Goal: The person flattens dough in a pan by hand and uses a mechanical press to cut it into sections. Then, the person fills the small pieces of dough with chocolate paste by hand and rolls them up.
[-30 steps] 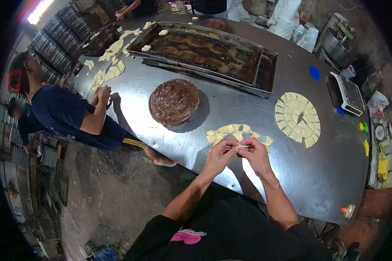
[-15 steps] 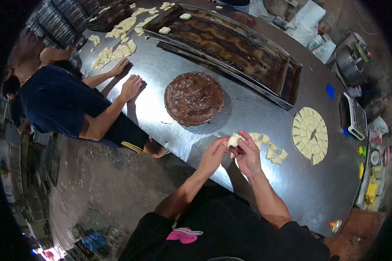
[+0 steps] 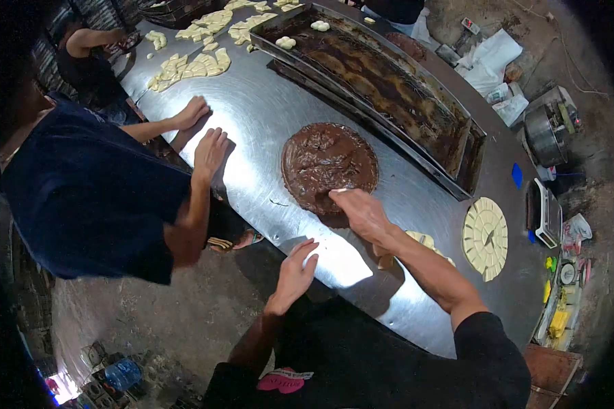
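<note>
My right hand (image 3: 363, 213) reaches to the near edge of a round brown, glossy, chocolate-like mass (image 3: 327, 160) on the metal table. Its fingers close around a piece of dough (image 3: 344, 191), mostly hidden, that meets the brown surface. My left hand (image 3: 297, 269) hovers by the table's near edge, holding nothing, thumb apart from the fingers. Cut dough pieces (image 3: 423, 239) lie partly hidden under my right forearm. Farther right rests a round sheet of dough (image 3: 485, 235) cut into segments.
A large dark baking tray (image 3: 382, 82) with two dough lumps (image 3: 286, 43) stands behind the brown mass. At left, a co-worker's hands (image 3: 210, 153) rest on the table (image 3: 252, 109). More cut dough (image 3: 191, 68) lies beyond. A scale (image 3: 548, 215) sits at right.
My right hand has moved from beside the cut dough to the brown mass, carrying the dough piece. My left hand has let go and drawn back toward the table edge. The view has shifted.
</note>
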Demonstrator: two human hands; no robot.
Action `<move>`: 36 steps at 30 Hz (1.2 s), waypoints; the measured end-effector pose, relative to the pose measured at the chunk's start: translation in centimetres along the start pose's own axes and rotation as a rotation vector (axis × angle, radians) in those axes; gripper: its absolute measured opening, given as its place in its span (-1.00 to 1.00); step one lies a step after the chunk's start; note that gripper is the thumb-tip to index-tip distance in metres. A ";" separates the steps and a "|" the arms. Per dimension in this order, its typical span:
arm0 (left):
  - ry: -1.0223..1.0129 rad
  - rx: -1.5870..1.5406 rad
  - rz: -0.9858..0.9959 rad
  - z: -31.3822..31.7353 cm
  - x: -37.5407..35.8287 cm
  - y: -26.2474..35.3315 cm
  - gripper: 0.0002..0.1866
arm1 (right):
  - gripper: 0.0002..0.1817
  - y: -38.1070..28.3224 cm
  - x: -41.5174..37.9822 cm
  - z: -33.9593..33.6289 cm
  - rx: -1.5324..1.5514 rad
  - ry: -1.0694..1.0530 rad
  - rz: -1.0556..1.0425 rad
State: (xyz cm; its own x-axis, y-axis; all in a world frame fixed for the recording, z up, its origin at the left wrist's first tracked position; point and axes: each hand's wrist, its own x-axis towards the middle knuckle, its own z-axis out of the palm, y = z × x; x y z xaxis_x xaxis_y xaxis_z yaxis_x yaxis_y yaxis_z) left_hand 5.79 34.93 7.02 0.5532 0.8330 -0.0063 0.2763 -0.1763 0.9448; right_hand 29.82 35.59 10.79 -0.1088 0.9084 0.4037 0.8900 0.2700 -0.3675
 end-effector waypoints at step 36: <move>0.105 -0.586 -0.113 10.5 -3.8 8.4 -0.75 | -0.72 -8.8 -14.9 -10.5 0.502 0.123 0.489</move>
State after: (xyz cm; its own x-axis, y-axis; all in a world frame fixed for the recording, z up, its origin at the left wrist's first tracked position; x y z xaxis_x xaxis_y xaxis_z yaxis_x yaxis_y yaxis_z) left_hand 14.28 24.78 11.58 0.4570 0.8823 -0.1130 -0.1668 0.2098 0.9634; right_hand 28.22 16.36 16.81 0.3280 0.9285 0.1742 0.5092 -0.0184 -0.8605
